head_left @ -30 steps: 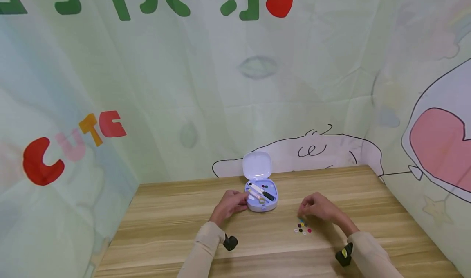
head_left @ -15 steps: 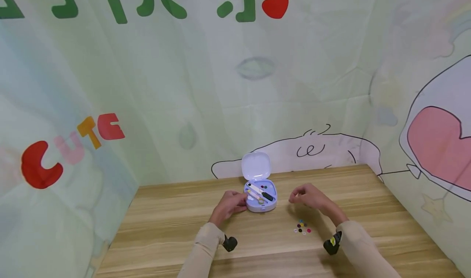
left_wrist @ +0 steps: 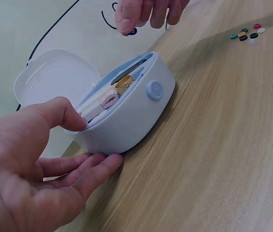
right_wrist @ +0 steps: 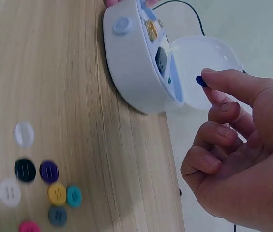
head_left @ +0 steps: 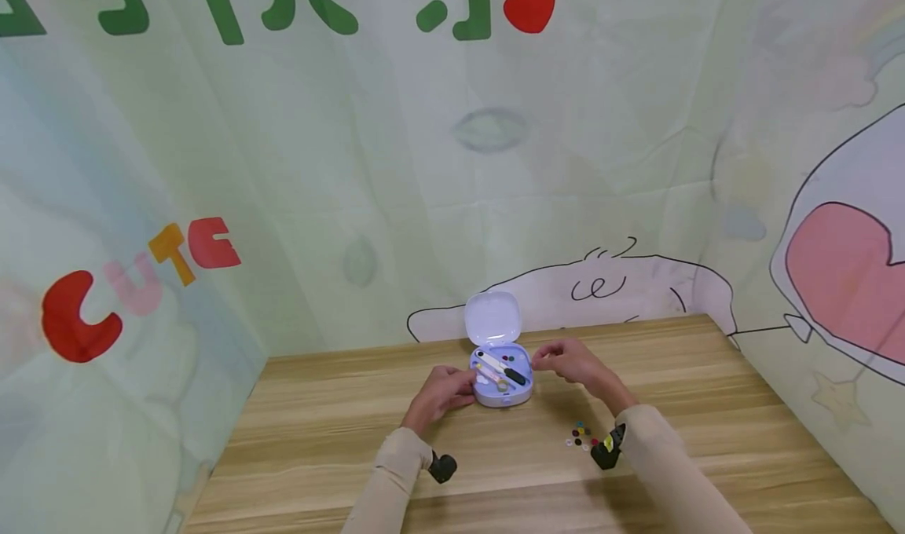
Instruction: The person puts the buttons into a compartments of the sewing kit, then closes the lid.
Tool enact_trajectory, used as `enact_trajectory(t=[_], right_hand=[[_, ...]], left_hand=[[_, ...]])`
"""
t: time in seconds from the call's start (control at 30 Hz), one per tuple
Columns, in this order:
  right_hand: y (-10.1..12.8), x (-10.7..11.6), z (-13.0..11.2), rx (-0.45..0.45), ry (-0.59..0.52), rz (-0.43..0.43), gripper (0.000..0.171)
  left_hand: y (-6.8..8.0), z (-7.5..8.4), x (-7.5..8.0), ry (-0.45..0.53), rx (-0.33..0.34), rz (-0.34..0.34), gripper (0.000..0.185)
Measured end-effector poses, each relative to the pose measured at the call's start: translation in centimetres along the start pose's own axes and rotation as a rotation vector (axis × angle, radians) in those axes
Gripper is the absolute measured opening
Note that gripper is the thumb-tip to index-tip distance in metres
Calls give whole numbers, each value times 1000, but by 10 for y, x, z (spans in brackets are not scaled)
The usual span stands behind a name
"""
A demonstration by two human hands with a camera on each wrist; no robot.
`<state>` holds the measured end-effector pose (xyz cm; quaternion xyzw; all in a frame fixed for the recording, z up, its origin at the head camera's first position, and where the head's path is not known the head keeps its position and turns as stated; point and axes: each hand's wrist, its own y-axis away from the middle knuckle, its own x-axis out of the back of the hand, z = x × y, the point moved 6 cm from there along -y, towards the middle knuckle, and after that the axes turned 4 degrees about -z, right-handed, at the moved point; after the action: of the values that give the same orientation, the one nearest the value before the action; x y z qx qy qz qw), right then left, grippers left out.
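A pale blue and white sewing box (head_left: 503, 400) stands on the table with its lid (head_left: 492, 319) raised. Inside lie a long white tool with a black end (head_left: 516, 376), a gold thimble (left_wrist: 124, 84), a pinkish rolled tape (left_wrist: 109, 98) and a few small buttons (head_left: 507, 358). My left hand (head_left: 441, 393) grips the box's left side, thumb over the rim and fingers against the outer wall. Between thumb and forefinger, my right hand (head_left: 574, 363) pinches a dark blue button (right_wrist: 201, 81) by the box's right rim.
Several loose buttons, among them a yellow button (right_wrist: 57, 194), a teal button (right_wrist: 74, 195) and a black button (right_wrist: 25, 169), lie on the wooden table (head_left: 339, 424) right of the box. A printed cloth backdrop (head_left: 396, 165) rises behind the table.
My right hand has moved up and left from beside the loose buttons to the box's right rim, carrying the blue button. The left hand has stayed on the box.
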<state>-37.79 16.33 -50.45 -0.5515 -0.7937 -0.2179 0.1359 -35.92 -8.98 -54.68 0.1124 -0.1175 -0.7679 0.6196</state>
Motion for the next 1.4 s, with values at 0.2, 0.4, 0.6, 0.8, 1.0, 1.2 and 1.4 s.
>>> enact_trajectory(t=[0.2, 0.4, 0.6, 0.8, 1.0, 1.2, 1.4], right_hand=[[-8, -4, 1, -22, -13, 25, 15], [-15, -5, 3, -26, -53, 54, 19], [-19, -9, 5, -29, -83, 49, 26], [-13, -5, 4, 3, -64, 46, 30], [-4, 5, 8, 9, -30, 55, 29], [7, 9, 13, 32, 14, 26, 29], [19, 9, 18, 70, 62, -11, 28]], left_hand=[[0, 1, -3, -6, -12, -19, 29], [1, 3, -3, -8, -8, -11, 26], [3, 2, -1, -11, -9, -12, 29], [4, 1, 0, -6, -7, -12, 31], [3, 1, 1, -5, -5, -12, 29], [0, 1, 1, -1, 8, -11, 28], [1, 1, 1, 2, 19, -11, 28]])
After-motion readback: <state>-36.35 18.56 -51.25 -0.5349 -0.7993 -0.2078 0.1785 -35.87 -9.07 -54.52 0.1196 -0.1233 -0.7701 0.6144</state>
